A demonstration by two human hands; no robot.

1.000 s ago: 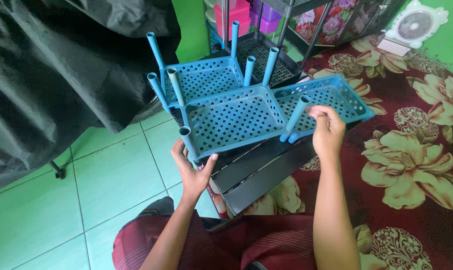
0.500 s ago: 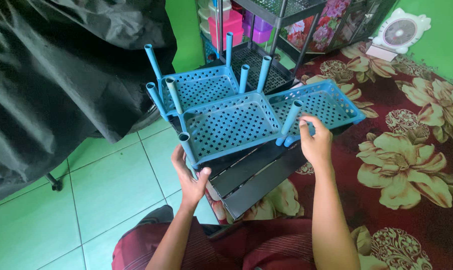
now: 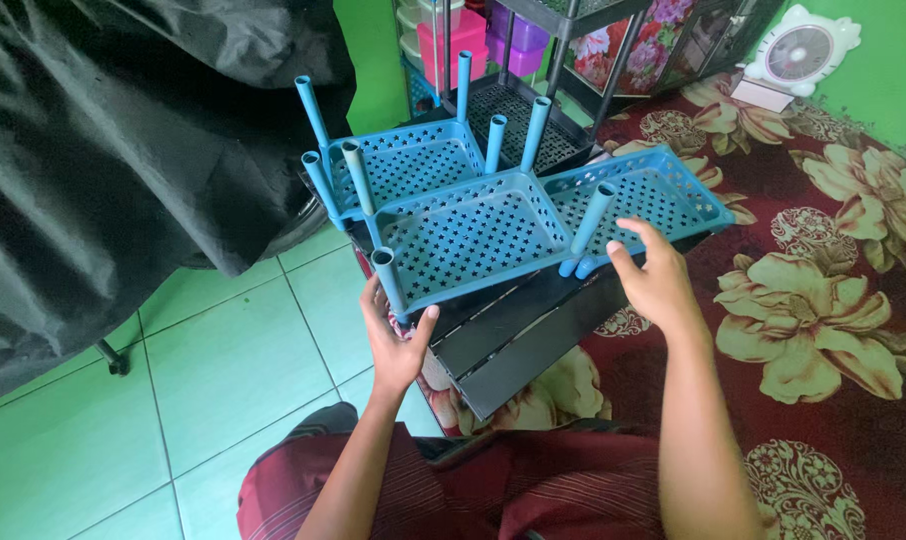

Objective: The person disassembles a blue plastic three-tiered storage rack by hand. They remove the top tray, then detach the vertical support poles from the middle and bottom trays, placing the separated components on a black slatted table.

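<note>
Gripped at its seven-o'clock corner by the left hand [image 3: 398, 340], the blue perforated plastic tray [image 3: 468, 235] is best steadied level while the right hand [image 3: 653, 285], fingers spread, hovers at four o'clock.

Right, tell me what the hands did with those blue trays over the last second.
The right hand let go of the upright blue tube it was gripping and drew back, fingers open, just beside it. The left hand kept its grip on the near corner of the front blue tray. The three trays and the black slatted panel under them kept their places.
</note>
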